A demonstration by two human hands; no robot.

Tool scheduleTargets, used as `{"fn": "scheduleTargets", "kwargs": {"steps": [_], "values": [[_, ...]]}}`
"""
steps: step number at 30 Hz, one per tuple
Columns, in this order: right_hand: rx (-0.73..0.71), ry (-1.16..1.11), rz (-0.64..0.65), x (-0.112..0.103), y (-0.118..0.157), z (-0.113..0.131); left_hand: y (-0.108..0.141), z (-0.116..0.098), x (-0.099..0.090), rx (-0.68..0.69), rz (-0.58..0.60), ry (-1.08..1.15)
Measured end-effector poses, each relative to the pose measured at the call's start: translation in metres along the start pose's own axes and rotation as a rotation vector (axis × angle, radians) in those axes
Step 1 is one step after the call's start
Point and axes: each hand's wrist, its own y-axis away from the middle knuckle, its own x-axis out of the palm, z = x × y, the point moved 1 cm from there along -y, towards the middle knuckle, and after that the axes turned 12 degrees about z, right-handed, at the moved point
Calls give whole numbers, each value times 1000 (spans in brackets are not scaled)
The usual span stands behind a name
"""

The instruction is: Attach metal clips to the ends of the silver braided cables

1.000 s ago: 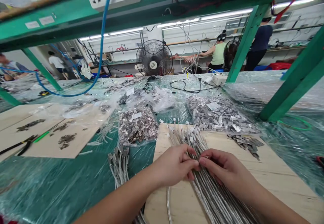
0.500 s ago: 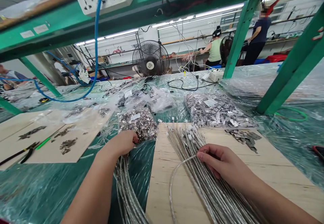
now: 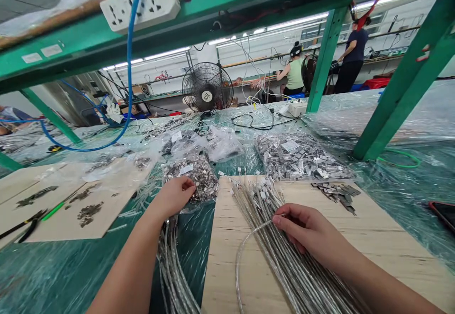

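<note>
My right hand [image 3: 302,226] pinches the end of a single clear-sheathed cable [image 3: 239,262], which curves down toward me. Beneath that hand lies a thick bundle of similar cables [image 3: 284,257], with small white connectors at the far ends. My left hand [image 3: 176,194] is at the near edge of a clear bag of small shiny metal parts [image 3: 202,174]. Its thumb and fingers are pressed together; whatever is between them is too small to make out. Below my left wrist, a second cable bundle [image 3: 174,266] hangs toward me.
A wooden board [image 3: 222,238] lies under the right bundle. Behind it sits a bag of flat metal pieces [image 3: 302,155], with loose metal pieces [image 3: 339,194] in front. Pliers [image 3: 30,224] rest at left. A green post [image 3: 387,101] rises at right. A fan [image 3: 207,86] and two people are beyond.
The left hand has drawn back slightly from the bag, its fingertips now more visible. The right hand keeps its pinch on the cable. The whole view has shifted a little.
</note>
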Motion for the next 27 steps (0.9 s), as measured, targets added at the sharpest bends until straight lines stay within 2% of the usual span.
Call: {"fn": "scheduleTargets", "kwargs": {"steps": [3,6,8,12,15,20,24,27], "values": [[-8,-31,10,-1,-1,-2,-1,-14,12,77,-9,218],[-29,-60,12,-1,-2,-3,-2,-34,36,187,15,379],[-33,-71,7,-1,-2,-1,1,-49,54,265,73,440],[-27,-78,-17,0,-2,2,19,-77,87,402,194,443],[-3,-105,-20,2,-2,2,32,-90,104,490,140,350],[3,-176,-22,3,0,1,37,-98,120,648,63,150],[-2,-191,-1,4,0,4,32,-96,125,610,6,118],[34,-181,-6,2,-6,-1,22,-85,132,544,-25,134]]}}
